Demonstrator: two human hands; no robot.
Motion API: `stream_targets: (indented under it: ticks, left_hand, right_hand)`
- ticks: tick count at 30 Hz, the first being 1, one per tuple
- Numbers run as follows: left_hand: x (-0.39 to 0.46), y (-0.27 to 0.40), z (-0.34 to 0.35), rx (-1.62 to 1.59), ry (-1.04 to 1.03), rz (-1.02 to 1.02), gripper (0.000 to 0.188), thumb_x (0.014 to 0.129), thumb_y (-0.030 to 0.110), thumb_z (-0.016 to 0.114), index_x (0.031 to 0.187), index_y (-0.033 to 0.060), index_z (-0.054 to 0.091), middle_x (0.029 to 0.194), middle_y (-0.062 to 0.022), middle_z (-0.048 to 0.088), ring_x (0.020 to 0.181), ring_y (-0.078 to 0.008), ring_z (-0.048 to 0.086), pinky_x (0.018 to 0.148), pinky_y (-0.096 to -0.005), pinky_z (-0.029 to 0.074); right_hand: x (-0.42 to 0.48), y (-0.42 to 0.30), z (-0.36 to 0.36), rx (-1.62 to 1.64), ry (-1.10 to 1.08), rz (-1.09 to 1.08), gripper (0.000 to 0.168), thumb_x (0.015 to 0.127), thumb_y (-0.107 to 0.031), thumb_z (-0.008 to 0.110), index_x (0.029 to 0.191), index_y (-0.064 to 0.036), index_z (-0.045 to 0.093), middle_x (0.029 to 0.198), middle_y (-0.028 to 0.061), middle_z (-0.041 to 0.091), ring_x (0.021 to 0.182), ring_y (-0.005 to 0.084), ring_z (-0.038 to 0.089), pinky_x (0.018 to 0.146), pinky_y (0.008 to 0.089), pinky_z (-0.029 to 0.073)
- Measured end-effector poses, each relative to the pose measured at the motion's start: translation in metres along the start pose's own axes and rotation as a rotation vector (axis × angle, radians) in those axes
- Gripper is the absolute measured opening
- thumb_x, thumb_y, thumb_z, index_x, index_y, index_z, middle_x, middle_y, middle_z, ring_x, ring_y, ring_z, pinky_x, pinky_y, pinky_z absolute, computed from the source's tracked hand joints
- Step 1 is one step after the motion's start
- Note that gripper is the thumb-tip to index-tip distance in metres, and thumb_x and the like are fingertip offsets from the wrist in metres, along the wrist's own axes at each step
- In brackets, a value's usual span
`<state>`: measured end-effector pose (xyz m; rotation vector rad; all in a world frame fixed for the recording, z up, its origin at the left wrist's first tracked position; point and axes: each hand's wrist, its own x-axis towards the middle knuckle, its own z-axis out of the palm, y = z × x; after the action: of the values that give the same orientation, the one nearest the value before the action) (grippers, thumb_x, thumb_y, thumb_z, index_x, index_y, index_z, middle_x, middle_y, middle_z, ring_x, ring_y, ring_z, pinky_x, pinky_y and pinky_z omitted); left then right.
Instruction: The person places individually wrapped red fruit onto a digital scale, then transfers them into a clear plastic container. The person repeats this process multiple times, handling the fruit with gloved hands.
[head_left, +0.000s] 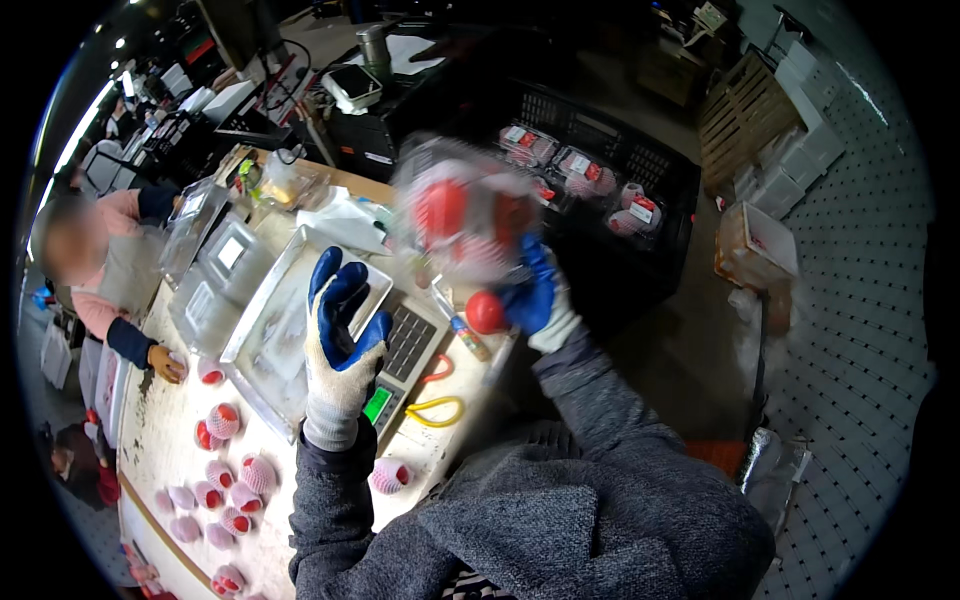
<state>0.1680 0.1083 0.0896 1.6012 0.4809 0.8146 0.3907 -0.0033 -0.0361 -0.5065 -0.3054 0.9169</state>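
My right hand, in a blue-coated knit glove, grips the near right edge of a clear plastic pack of red fruit in pink foam nets; the pack is blurred. My left hand, gloved alike, is raised with fingers apart and holds nothing, over a digital scale with a metal tray. A round red thing shows beside my right hand; whether the hand touches it cannot be told. Several net-wrapped fruits lie on the white table. A black crate holds several labelled fruit packs.
Empty clear containers stand beyond the scale tray. A co-worker's gloved hand touches a netted fruit at the far table side. Yellow-handled and red-handled items and a knife-like tool lie near the scale. A white bin stands right.
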Motion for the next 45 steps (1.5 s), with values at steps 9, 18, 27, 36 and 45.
stream_targets:
  ticks: [9, 18, 27, 36, 45]
  left_hand:
    - [-0.017, -0.091, -0.009, -0.128, 0.145, -0.184, 0.059, 0.075, -0.015, 0.050, 0.132, -0.0015, 0.043, 0.130, -0.0120, 0.050, 0.119, -0.0224, 0.050, 0.103, -0.0341, 0.038]
    - [-0.067, -0.111, -0.013, -0.172, 0.263, -0.328, 0.051, 0.077, -0.014, 0.053, 0.127, -0.0039, 0.047, 0.123, -0.0128, 0.055, 0.110, -0.0210, 0.056, 0.100, -0.0322, 0.041]
    - [-0.118, -0.066, -0.035, 0.211, 0.315, -0.181, 0.045, 0.077, 0.000, 0.066, 0.120, -0.0029, 0.053, 0.119, -0.0153, 0.055, 0.108, -0.0220, 0.057, 0.093, -0.0308, 0.045]
    - [-0.269, -0.069, -0.097, 0.717, 0.975, -0.304, 0.029, 0.078, 0.006, 0.064, 0.106, -0.0029, 0.060, 0.107, -0.0183, 0.059, 0.097, -0.0322, 0.060, 0.086, -0.0357, 0.048]
    - [-0.361, -0.159, -0.078, 1.228, 1.211, -0.758, 0.024, 0.070, 0.018, 0.069, 0.092, 0.0096, 0.064, 0.088, -0.0114, 0.060, 0.080, -0.0320, 0.060, 0.069, -0.0413, 0.049]
  right_hand:
    - [0.023, -0.204, -0.144, -0.591, 0.748, -0.166, 0.041, 0.081, -0.027, 0.070, 0.112, -0.004, 0.059, 0.098, 0.0101, 0.066, 0.085, 0.0243, 0.066, 0.071, 0.0432, 0.055]
    - [0.053, -0.186, -0.178, -2.434, 0.073, 0.677, 0.031, 0.088, -0.034, 0.051, 0.106, -0.016, 0.068, 0.102, 0.0176, 0.065, 0.097, 0.0363, 0.060, 0.087, 0.0401, 0.047]
    - [0.122, -0.066, 0.022, -1.399, -0.239, -0.058, 0.035, 0.083, -0.011, 0.065, 0.116, -0.001, 0.060, 0.090, 0.0095, 0.067, 0.072, 0.0117, 0.059, 0.064, 0.0258, 0.047]
    - [0.157, 0.254, 0.210, -1.184, -1.186, -0.132, 0.038, 0.094, -0.027, 0.049, 0.127, -0.009, 0.052, 0.097, 0.0157, 0.064, 0.077, 0.0245, 0.059, 0.067, 0.0344, 0.047]
    - [0.235, 0.432, 0.254, -2.113, -1.291, -0.319, 0.045, 0.093, -0.044, 0.039, 0.108, -0.010, 0.065, 0.111, 0.0228, 0.061, 0.107, 0.0403, 0.055, 0.092, 0.0468, 0.040]
